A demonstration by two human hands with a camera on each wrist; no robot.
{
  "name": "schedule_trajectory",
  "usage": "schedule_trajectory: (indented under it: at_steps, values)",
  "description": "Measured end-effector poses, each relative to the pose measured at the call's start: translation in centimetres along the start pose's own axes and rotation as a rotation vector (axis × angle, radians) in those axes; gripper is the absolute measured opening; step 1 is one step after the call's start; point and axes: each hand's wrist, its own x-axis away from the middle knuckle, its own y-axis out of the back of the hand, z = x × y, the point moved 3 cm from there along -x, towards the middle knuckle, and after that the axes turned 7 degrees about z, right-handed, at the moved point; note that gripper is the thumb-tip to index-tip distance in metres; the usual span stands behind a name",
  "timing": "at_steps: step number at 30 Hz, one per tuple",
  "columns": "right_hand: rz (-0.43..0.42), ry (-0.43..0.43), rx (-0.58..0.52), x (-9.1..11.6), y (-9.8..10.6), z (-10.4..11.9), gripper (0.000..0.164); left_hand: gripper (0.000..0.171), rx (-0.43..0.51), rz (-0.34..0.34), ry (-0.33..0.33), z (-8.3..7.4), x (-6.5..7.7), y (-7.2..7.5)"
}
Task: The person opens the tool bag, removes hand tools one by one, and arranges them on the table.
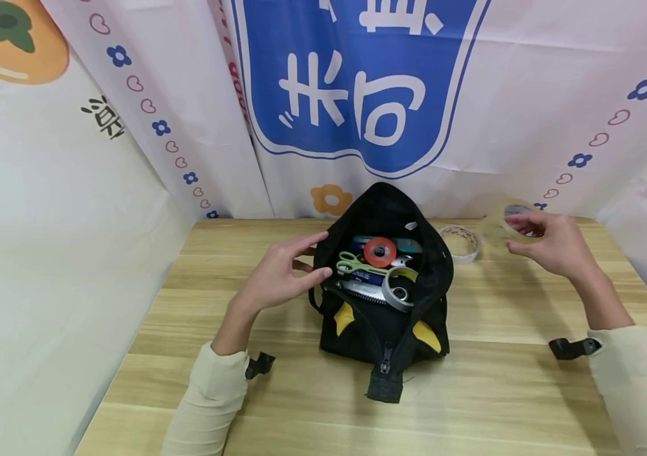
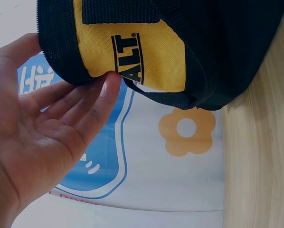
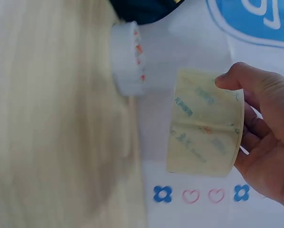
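My left hand (image 1: 280, 269) holds the left rim of a black and yellow tool bag (image 1: 383, 345), whose mouth gapes upward. In the left wrist view, fingertips press the yellow side (image 2: 156, 52) of the bag. Inside lie a red tape roll (image 1: 380, 251), green-handled scissors (image 1: 352, 265), a grey tape roll (image 1: 390, 290) and a serrated metal tool (image 1: 360, 290). To the right, my right hand (image 1: 554, 244) grips a wide roll of clear packing tape (image 3: 206, 126) by its rim, raised above the table. A white tape roll (image 1: 474, 247) rests between bag and right hand.
The wooden table (image 1: 232, 405) backs onto a printed curtain (image 1: 528, 82) with a blue emblem. White curtain panels close in both sides. A zip pull (image 1: 385, 366) hangs at the bag's near end.
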Motion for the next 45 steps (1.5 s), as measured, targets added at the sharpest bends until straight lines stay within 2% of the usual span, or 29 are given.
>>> schedule_trajectory:
  at_steps: [11,20,25,30,36,40,45]
  values:
    - [0.04,0.039,0.035,0.0,-0.7,-3.4,0.046,0.064,0.014,-0.005,-0.016,0.1,0.2,-0.2]
    - [0.136,0.012,0.054,-0.6,-1.5,-4.2,0.048,0.064,0.01,0.0,-0.017,0.0,0.2,-0.3]
    - [0.163,0.043,0.032,-1.0,-1.9,-4.1,0.047,0.064,0.004,0.0,-0.011,-0.1,0.2,-0.3]
    - [0.139,0.075,0.001,-0.9,-2.0,-4.0,0.048,0.064,-0.009,0.001,-0.007,-0.3,0.1,-0.2]
    - [0.102,0.042,-0.032,-0.9,-1.8,-3.3,0.044,0.064,-0.015,0.0,-0.006,-0.3,0.1,-0.1]
    - [0.113,0.031,-0.049,-0.9,-1.8,-2.1,0.045,0.064,-0.017,0.0,-0.003,-0.2,0.1,0.0]
    - [0.112,0.064,-0.046,-0.9,-1.6,0.2,0.045,0.064,-0.016,0.002,-0.009,-0.3,0.1,-0.1]
